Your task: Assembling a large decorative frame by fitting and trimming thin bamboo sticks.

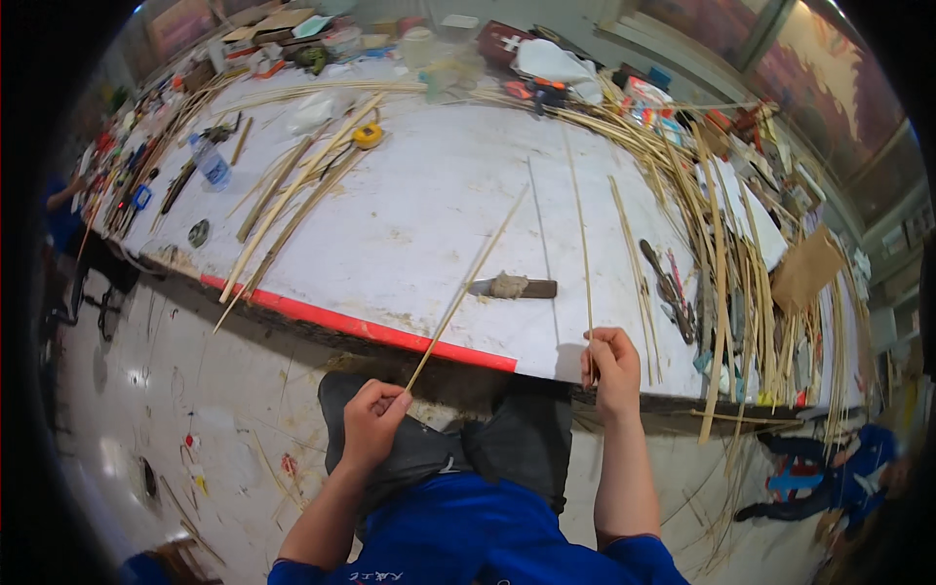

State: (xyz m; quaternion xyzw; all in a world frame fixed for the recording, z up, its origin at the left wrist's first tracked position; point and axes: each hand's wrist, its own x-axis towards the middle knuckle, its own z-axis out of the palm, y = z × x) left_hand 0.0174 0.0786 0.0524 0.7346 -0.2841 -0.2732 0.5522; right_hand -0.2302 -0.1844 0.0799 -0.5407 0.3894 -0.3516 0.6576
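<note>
Left hand (373, 417) pinches a slender straw-coloured wooden strip (468, 276), right hand (614, 370) a similar wooden strip (581, 225), by its near end: probably light, springy, splinter-prone, best held there.

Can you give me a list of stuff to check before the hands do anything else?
1. Left hand holds its strip: ok.
2. Right hand holds another strip: ok.
3. Hands off the knife: ok, it lies on the table.
4. Knife sharp: cannot tell.
5. Both strips equally long: cannot tell.
6. Floor tidy: not ok, scraps lie about.
</note>
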